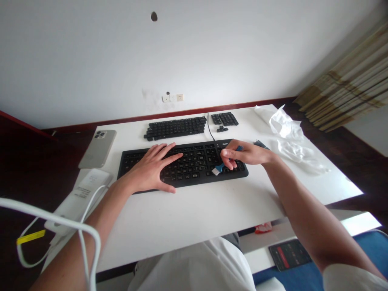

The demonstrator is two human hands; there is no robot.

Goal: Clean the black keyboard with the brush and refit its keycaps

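Note:
A black keyboard base (184,169) with its keycaps off lies across the white table. My left hand (150,167) rests on its left part, fingers spread, holding nothing. Over the right end, my right hand (238,153) is closed on a small blue brush (221,166), whose pale bristles point down and left onto the keyboard. Behind the base, black keycaps are laid out in rows (176,127), with a number pad group (227,118) and a few arrow keys (222,129) to the right.
A phone (98,149) and a white power strip (80,198) with cables lie at the left. Crumpled clear plastic (286,123) is at the right. A dark object (260,144) lies beyond my right wrist. Below the table edge is another phone (289,254).

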